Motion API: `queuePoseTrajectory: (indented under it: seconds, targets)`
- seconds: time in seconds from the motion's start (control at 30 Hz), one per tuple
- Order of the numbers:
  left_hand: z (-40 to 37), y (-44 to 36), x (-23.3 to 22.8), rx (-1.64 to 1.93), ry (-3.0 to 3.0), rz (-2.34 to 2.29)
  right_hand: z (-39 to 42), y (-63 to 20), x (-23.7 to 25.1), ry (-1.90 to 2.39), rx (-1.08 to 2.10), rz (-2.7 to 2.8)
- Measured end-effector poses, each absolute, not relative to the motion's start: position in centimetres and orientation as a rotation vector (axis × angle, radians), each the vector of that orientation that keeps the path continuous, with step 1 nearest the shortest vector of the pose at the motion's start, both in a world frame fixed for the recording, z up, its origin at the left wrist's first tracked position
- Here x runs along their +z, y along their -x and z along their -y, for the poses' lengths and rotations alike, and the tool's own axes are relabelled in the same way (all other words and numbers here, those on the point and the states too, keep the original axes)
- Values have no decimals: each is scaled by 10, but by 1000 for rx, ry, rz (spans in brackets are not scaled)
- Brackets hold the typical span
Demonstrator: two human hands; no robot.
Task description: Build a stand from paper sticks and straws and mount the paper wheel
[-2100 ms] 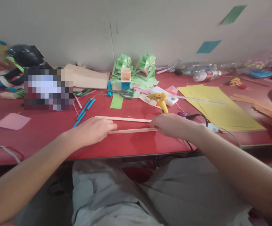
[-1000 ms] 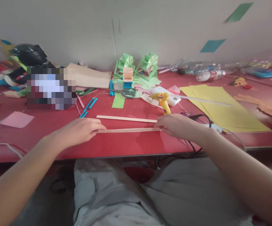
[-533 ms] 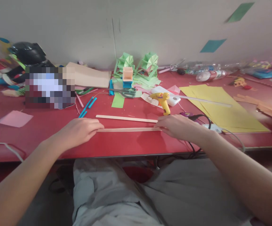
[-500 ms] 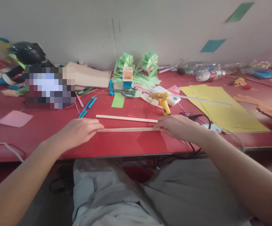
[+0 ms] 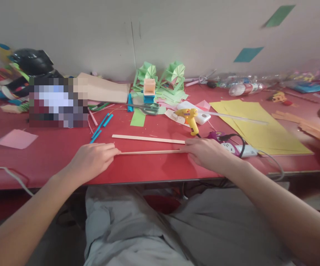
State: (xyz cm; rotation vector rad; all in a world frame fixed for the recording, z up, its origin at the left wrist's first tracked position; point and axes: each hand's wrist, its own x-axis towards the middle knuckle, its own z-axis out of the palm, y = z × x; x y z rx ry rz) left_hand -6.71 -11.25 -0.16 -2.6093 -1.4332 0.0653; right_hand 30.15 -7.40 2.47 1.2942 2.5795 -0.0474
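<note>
A thin pale wooden strip (image 5: 150, 152) stretches between my hands near the table's front edge. My left hand (image 5: 95, 159) pinches its left end, and my right hand (image 5: 207, 152) is closed on its right end. Just beyond lies a second pale strip (image 5: 146, 139) on the red tabletop, its right end partly behind my right fingers. Past my right hand a yellow glue gun (image 5: 191, 120) lies with a long clear glue stick (image 5: 232, 117) out of its back.
Yellow sheets (image 5: 262, 129) and a purple-and-white power strip (image 5: 229, 148) with cables lie to the right. Scissors (image 5: 149, 108), a green paper model (image 5: 176, 74), blue rolled tubes (image 5: 100, 125) and a pink square (image 5: 17, 139) sit further back and left. Part of another person shows at the right edge.
The held strip has turned, so it looks narrower, nearly edge-on. My hands stay at its two ends, and the view has shifted slightly.
</note>
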Motion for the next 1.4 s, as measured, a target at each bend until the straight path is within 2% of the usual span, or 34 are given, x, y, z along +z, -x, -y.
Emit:
queuePoseTrajectory:
  seconds: [0.3,1.03,1.4]
  targets:
    - [113,66,-2,34,2630,1445,75,-299,23,-1335,-18,-2534]
    - [160,20,-2,272,2356,1592,105,-272,17,-1330,245,-2409]
    - [170,-10,-10,72,2320,1664,120,-256,9,-1365,307,-2394]
